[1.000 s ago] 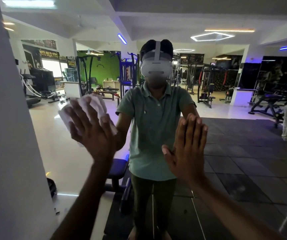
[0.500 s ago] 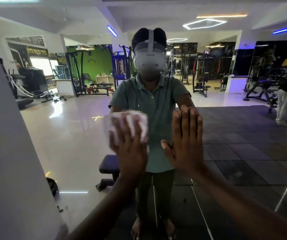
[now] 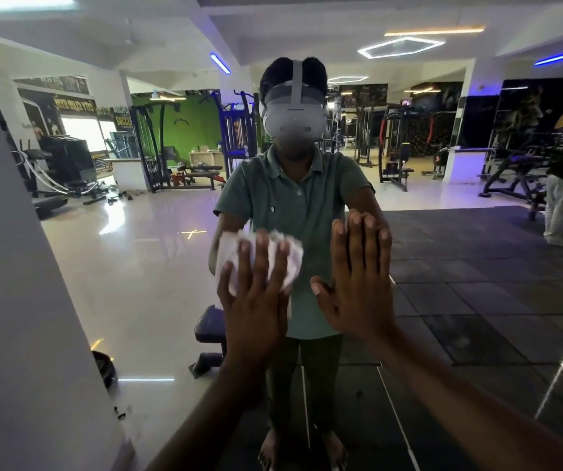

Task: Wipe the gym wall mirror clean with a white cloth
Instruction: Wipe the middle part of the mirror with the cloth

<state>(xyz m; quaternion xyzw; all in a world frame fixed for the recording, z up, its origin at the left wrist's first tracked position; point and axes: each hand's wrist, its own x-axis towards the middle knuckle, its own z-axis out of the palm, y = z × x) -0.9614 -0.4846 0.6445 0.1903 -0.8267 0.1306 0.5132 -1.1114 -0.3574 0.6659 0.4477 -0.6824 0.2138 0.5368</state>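
My left hand [image 3: 256,300], fingers straight, presses the white cloth [image 3: 259,258] flat against the mirror [image 3: 477,300] for full wiping contact; right hand [image 3: 358,287], open-palmed beside it, braces.

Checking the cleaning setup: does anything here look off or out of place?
Nothing stands out. The left hand presses the white cloth flat on the mirror; the right hand rests flat beside it.

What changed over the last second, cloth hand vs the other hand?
The left hand swept the white cloth down and rightward across the mirror, from upper left to beside the right hand. No grip change: straight fingers press the cloth. The right hand stayed flat on the glass.
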